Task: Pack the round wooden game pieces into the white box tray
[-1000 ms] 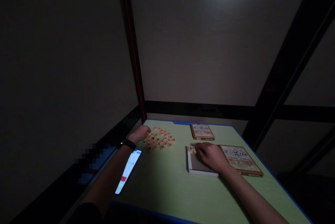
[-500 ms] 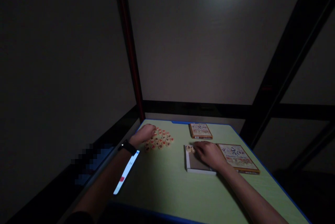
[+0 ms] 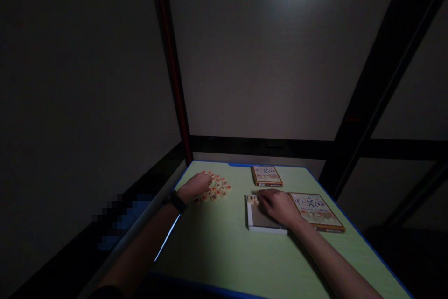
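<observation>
Round xiangqi pieces (image 3: 219,190) with red and dark characters lie spread on the table's left side. My left hand (image 3: 198,184), with a dark watch on its wrist, reaches over this spread. Its fingers are bent downward and closed; whatever is between them is hidden. A shallow open box (image 3: 268,224) with white sides and a brown inside sits right of the middle. Two xiangqi pieces (image 3: 251,199) show in its far left corner. My right hand (image 3: 280,205) lies over the box, fingers closed at the second piece, which they partly cover.
A printed box lid (image 3: 318,210) lies to the right of the open box, partly behind my right hand. Farther back is another printed box (image 3: 267,176). A lit phone (image 3: 168,238) is mostly covered by my left forearm. The green tabletop (image 3: 210,247) has blue edges.
My left hand has moved slightly right and toward me over the xiangqi pieces, and its forearm now covers most of the phone. My right hand stays at the box.
</observation>
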`<state>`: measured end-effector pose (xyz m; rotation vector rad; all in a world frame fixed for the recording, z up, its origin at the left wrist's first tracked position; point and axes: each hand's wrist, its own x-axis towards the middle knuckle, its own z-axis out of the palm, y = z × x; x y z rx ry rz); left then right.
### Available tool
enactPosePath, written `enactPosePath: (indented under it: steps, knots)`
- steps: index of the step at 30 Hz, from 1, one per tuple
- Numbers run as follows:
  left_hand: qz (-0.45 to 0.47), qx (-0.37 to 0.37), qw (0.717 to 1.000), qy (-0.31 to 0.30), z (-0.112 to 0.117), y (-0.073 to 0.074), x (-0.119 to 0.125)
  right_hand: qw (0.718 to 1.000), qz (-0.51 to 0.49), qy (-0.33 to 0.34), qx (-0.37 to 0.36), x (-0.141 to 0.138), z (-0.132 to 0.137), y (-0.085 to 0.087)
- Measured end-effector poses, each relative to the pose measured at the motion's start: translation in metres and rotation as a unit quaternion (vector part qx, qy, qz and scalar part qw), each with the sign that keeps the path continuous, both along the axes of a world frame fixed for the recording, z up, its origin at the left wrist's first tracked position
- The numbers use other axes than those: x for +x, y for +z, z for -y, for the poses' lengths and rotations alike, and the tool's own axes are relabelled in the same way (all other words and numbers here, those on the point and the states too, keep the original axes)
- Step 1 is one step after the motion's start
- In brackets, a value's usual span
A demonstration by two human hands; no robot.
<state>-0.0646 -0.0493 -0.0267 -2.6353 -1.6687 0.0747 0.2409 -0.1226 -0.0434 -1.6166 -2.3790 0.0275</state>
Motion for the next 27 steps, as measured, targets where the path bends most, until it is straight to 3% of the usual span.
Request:
enactPosePath:
  steps: [7,11,14,19,27]
  knots:
    - [0.015,0.038,0.999,0.002,0.003,0.008,0.011,0.998,-0.047,-0.011,0.042,0.003,-0.004,-0.01]
    - [0.128,0.07,0.989,-0.025,0.024,0.02,0.055,0.977,-0.185,0.043,0.096,0.0,-0.004,-0.02]
    - [0.262,0.079,0.962,-0.019,0.043,0.021,0.097,0.956,-0.246,0.106,0.121,-0.005,-0.001,-0.023]
    - [0.418,-0.021,0.908,0.004,0.054,0.002,0.134,0.941,-0.245,0.146,0.183,-0.007,0.002,-0.025]
    - [0.551,-0.096,0.827,0.053,0.041,-0.026,0.13,0.95,-0.257,0.119,0.132,-0.004,0.0,-0.022]
